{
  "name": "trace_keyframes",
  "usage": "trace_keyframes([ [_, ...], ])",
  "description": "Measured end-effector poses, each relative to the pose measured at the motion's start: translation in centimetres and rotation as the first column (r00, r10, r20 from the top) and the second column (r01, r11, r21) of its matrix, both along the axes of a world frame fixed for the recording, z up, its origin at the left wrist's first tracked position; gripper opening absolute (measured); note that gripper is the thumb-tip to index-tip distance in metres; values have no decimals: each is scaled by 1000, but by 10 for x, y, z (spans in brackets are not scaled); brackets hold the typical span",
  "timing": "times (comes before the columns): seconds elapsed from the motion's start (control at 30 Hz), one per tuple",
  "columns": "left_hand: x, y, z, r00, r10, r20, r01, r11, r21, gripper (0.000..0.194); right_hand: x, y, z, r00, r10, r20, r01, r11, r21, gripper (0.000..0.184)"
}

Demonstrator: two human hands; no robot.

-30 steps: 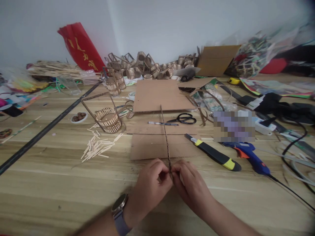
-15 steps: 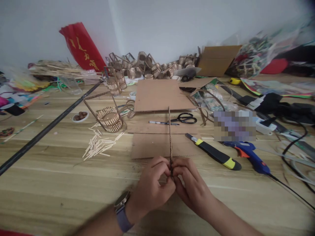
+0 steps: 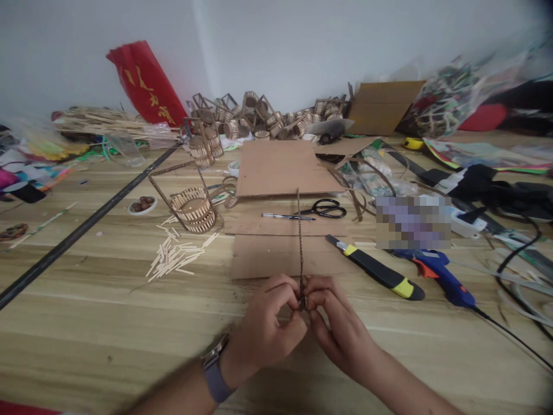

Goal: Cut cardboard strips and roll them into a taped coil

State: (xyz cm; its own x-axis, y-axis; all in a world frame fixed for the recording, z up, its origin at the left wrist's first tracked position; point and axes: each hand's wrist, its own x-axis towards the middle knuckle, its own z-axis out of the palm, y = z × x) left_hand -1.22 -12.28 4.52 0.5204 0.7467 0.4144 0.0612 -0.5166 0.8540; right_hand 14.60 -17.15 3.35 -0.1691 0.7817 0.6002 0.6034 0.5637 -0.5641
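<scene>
A narrow strip of corrugated cardboard (image 3: pixel 300 248) stands edge-on to me, reaching away over the cardboard sheets. Its near end is pinched between the fingertips of my left hand (image 3: pixel 274 317) and my right hand (image 3: pixel 339 323), one on each side. Both hands are closed, with the fingertips almost meeting. Beyond them lie a pen (image 3: pixel 276 217) and black scissors (image 3: pixel 330 208). A yellow and black utility knife (image 3: pixel 375 268) is to the right of my right hand. Left of my left hand, short wooden sticks (image 3: pixel 173 259) are scattered beside a small stick basket (image 3: pixel 194 210).
A blue glue gun (image 3: pixel 444 276) with a trailing cord lies at the right. Cardboard sheets (image 3: pixel 276 167) lie in the middle. At the left are a white bowl of brown balls (image 3: pixel 142 204) and a long dark bar (image 3: pixel 95 216). Several small baskets (image 3: pixel 268 118) are piled by the wall.
The strip has turned slightly, so it looks thinner and more edge-on. My right fingers have shifted a little to the right. Both hands keep their pinch.
</scene>
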Motion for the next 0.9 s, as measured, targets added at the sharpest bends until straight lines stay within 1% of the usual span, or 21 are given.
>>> trace_keyframes([
  [0.2, -1, 2, 0, 999, -27, 39, 26, 1000, 14, 17, 4, 0, 0, 999, -1, -36, 0, 1000, -17, 23],
  [0.37, -2, 2, 1, 996, -60, 72, 61, 998, -23, 17, 7, -1, -1, 999, 18, -33, -18, 1000, -2, 23],
  [0.53, -3, 4, 5, 987, -115, 112, 120, 992, -40, 17, 9, 0, 2, 996, 3, -86, -3, 1000, 2, 23],
  [0.63, -4, 5, 5, 992, -106, 73, 108, 994, -26, 16, 9, 1, 3, 996, -3, -87, 5, 1000, 14, 22],
  [0.8, -4, 3, 1, 996, -82, -34, 82, 997, 3, 7, 9, -1, 2, 1000, 10, -3, -10, 998, 55, 21],
  [0.9, -4, 4, 0, 993, -83, -84, 87, 996, 35, 5, 9, -2, 1, 1000, 5, 8, -6, 998, 69, 20],
])
